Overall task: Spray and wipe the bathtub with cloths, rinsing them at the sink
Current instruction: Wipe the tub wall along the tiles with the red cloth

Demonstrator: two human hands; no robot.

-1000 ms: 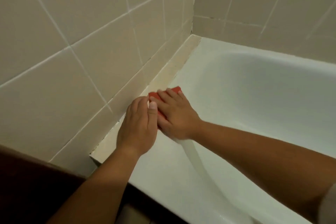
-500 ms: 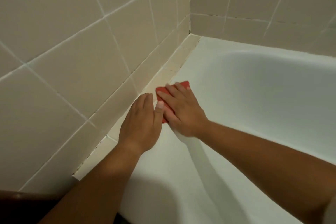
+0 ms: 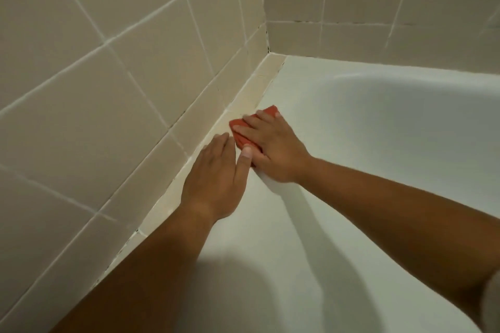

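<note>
- Wiping step: right hand (image 3: 273, 150), fingers straight, presses cloth (image 3: 242, 140) on tub (image 3: 270, 224) rim.
- The left hand (image 3: 213, 178) lies flat on the rim beside it, holding nothing.
- Next, probably: slide cloth along the rim, keeping pressure.

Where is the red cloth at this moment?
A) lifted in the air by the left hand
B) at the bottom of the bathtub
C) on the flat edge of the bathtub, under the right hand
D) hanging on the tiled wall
C: the cloth lies on the bathtub edge beside the tiled wall, with the right hand pressing flat on it.
</note>
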